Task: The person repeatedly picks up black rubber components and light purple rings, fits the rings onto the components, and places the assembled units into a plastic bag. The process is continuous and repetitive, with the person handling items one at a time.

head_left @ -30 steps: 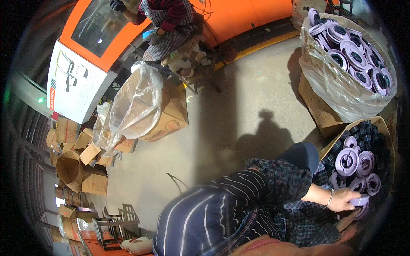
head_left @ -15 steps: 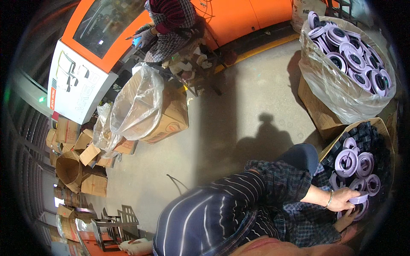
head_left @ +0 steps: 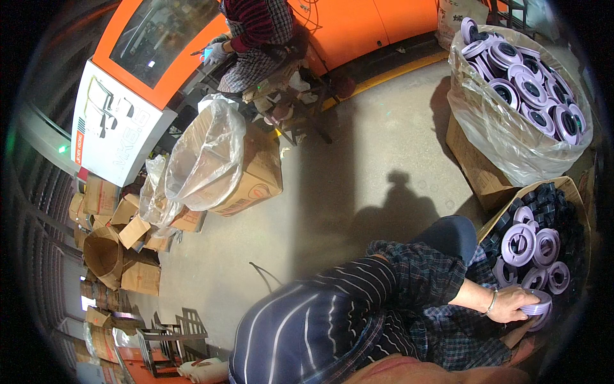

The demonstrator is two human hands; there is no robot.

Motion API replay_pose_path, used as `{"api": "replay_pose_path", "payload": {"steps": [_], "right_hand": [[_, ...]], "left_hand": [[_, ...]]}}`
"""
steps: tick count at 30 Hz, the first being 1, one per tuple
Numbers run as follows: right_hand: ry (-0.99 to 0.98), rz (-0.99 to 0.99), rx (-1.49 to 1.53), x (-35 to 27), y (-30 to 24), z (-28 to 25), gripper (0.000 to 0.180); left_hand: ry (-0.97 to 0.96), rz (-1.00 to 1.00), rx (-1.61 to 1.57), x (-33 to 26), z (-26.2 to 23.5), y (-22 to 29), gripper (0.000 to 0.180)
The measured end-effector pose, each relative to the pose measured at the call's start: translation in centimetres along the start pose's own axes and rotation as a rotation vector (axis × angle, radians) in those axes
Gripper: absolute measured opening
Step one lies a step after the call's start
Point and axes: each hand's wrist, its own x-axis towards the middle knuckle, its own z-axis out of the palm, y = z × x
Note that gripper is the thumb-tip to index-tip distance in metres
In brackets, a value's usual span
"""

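At the lower right, my left hand (head_left: 513, 303), with a bracelet at the wrist, is closed on the edge of a lilac plastic ring (head_left: 539, 301). Just beneath it shows a second lilac ring (head_left: 543, 320), touching or nearly touching the first. My right hand (head_left: 520, 331) is below the left one; its fingers are hidden behind the left hand and the rings. Both hands are over the near side of a cardboard box (head_left: 571, 185) holding black plastic parts (head_left: 549, 200) and several loose lilac rings (head_left: 518, 244).
Beyond the box, a bag-lined carton (head_left: 476, 144) is heaped with lilac rings with black centres. Across the floor, a person (head_left: 256, 45) in gloves sits by an orange machine (head_left: 345, 29). A bag-lined carton (head_left: 256, 173) and stacked boxes (head_left: 102, 256) are at left.
My left hand has shifted slightly, and the ring in it has tilted to show more of its top. My right hand's fingers have gone out of sight. The other person's hands have moved.
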Motion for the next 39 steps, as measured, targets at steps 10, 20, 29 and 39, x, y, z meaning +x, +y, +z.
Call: {"api": "replay_pose_path", "payload": {"steps": [10,20,29,39], "right_hand": [[0.012,0.179,0.279,0.2,0.4,-0.7,0.069],[0.042,0.008,-0.054,-0.3,2.3,-0.5,0.057],[0.019,-0.052,-0.035,0.1,0.3,0.4,0.062],[-0.004,0.011,0.081,0.3,-0.7,-0.5,0.069]], "left_hand": [[0.154,-0.124,-0.048,0.5,0.2,-1.1,0.033],[0.125,-0.099,0.009,0.1,0.0,-0.3,0.036],[0.046,0.273,0.064,-0.2,0.1,0.3,0.04],[0.148,-0.106,-0.015,0.2,0.3,-0.9,0.035]]}}
